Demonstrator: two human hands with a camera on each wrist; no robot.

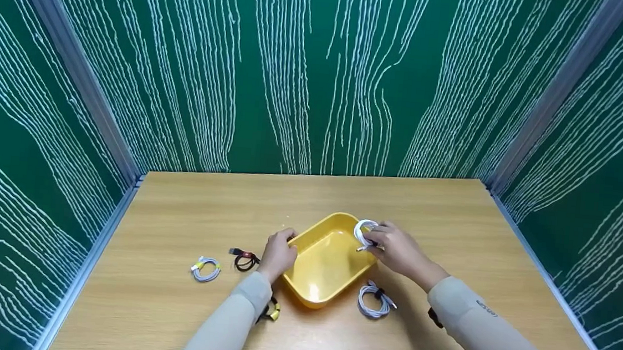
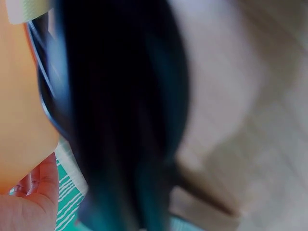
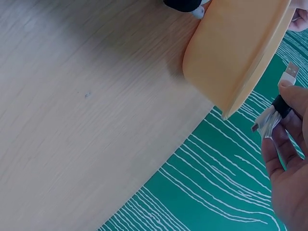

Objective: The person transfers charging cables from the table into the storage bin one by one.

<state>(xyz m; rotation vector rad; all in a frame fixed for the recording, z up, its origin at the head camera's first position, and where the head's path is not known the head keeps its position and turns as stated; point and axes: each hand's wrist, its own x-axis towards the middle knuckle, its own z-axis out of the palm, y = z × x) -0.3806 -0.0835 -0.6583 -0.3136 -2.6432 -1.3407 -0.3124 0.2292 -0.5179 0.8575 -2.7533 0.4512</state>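
Note:
A yellow plastic bin (image 1: 326,265) sits at an angle near the middle of the table, and its visible floor is bare. My left hand (image 1: 278,255) grips the bin's left rim; part of that hand (image 2: 31,207) shows at the lower left of the left wrist view. Over the bin's right edge, my right hand (image 1: 399,251) pinches a coiled white USB cable (image 1: 361,234). In the right wrist view the cable (image 3: 270,118) has a black tie and its metal USB plug sticks up past the thumb. A large dark blur hides much of the left wrist view.
Left of the bin lie a white cable (image 1: 205,270) with yellow ties and a black cable (image 1: 246,259) with a red tie. A black-and-yellow coil (image 1: 274,310) is partly behind my left forearm. A grey-white cable (image 1: 374,302) lies to the bin's right. Green walls (image 1: 280,72) enclose the table.

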